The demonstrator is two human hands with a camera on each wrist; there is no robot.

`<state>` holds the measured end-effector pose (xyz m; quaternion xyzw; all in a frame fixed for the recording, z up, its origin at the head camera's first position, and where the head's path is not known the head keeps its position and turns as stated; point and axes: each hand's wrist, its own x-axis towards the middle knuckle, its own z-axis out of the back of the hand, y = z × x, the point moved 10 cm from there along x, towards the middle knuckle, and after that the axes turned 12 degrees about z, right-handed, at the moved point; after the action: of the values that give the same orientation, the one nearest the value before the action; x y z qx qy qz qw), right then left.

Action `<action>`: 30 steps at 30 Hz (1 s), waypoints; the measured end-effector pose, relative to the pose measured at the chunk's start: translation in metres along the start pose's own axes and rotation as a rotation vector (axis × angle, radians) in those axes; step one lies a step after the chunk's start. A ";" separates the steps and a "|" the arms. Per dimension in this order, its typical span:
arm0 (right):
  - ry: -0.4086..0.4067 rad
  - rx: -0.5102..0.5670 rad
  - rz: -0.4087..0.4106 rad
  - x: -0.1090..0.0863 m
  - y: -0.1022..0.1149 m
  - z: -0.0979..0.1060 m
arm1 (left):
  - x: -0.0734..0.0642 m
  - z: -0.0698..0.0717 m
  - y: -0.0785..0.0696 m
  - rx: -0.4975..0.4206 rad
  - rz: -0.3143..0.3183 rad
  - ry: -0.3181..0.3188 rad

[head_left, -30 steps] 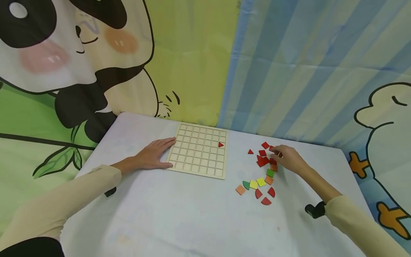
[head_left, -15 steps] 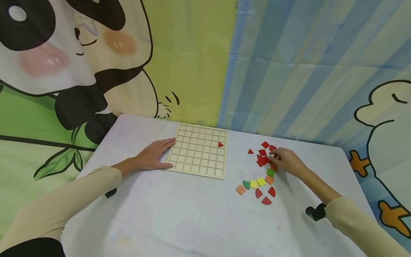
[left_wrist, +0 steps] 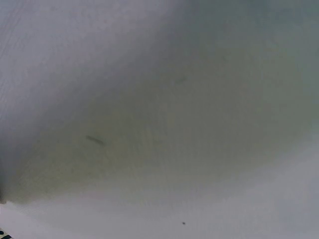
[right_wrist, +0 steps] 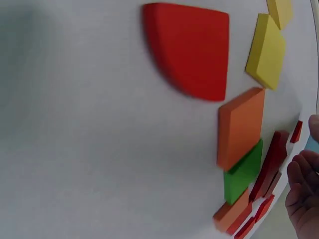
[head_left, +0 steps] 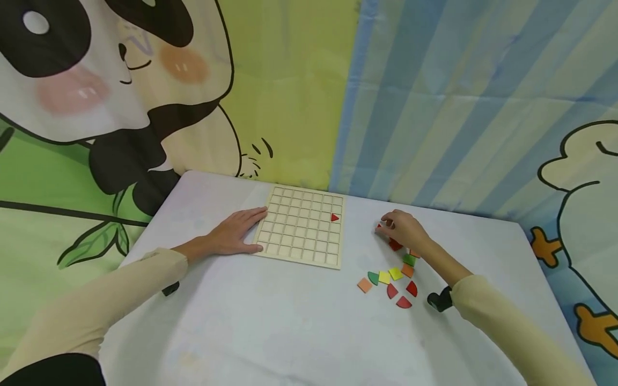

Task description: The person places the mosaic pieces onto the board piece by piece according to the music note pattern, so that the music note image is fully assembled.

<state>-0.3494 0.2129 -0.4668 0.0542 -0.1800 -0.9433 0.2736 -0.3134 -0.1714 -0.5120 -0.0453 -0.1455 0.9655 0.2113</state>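
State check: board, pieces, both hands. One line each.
Board: flat on table, one cell occupied.
Red triangle: lying on board.
Left hand: touching board's left edge.
Right hand: over red pieces; grip unclear.
Red pieces: partly hidden by right hand.
Red quarter-circles: three, loose, apart.
Yellow squares: two, loose.
Green quarter-circle: loose.
Green square: loose.
Orange squares: loose, one partly hidden.

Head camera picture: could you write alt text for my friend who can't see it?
A person's right hand is at scattered colored pieces on a white table; the left hand touches a pale gridded board bearing one red triangle.
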 end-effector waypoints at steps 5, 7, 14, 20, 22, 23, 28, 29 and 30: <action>0.035 0.004 -0.024 0.009 -0.001 -0.010 | 0.001 -0.003 0.002 0.003 0.003 0.009; 0.023 0.006 -0.026 0.010 -0.001 -0.010 | 0.002 -0.002 0.002 0.004 0.006 0.007; -0.010 -0.014 -0.128 0.005 -0.006 -0.008 | 0.002 0.001 0.005 0.002 0.017 0.006; -0.022 -0.032 -0.098 0.005 -0.002 -0.007 | 0.002 -0.001 0.005 -0.004 0.017 0.011; -0.028 -0.036 -0.086 0.007 -0.001 -0.007 | 0.002 0.001 0.004 -0.006 0.018 0.005; -0.028 -0.040 -0.081 0.008 0.000 -0.007 | 0.002 0.001 0.004 -0.010 0.019 0.004; -0.046 -0.063 -0.069 0.012 0.003 -0.008 | 0.000 0.000 0.002 -0.023 0.022 0.004; -0.050 -0.057 -0.068 0.013 0.004 -0.008 | -0.001 -0.001 0.001 -0.024 0.021 0.004; -0.053 -0.040 -0.071 0.015 0.005 -0.007 | -0.002 -0.002 0.001 -0.022 0.020 0.006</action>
<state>-0.3579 0.1990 -0.4716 0.0298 -0.1661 -0.9569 0.2363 -0.3115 -0.1729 -0.5137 -0.0518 -0.1550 0.9657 0.2017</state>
